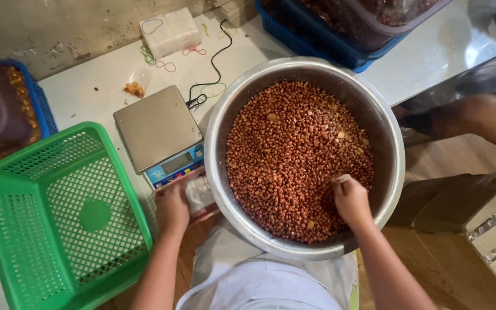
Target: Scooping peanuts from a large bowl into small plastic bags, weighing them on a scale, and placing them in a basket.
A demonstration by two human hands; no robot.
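Peanuts (294, 155), red-brown and skinned, fill the large steel bowl (225, 115) in front of you to well above half depth; a few paler bits are scattered among them. Your right hand (350, 200) is inside the bowl at its near right side, fingers curled down into the nuts and closed around a small white scoop-like object, only the tip of which shows. Your left hand (172, 208) is outside the bowl, just beside its near left wall, gripping a small clear plastic bag (199, 192) that touches the bowl's outer side. Directly behind that hand sits the digital scale (157, 127), its steel platform bare. Green plastic basket (58, 218) stands to the left of the scale, nothing in it. Blue crates (322, 46) at the far edge hold a clear tub of dark reddish contents; another blue crate (38, 106) at far left holds golden-brown food. Rubber bands (165, 64) and a white block (169, 31) lie behind the scale on the white table (87, 86).
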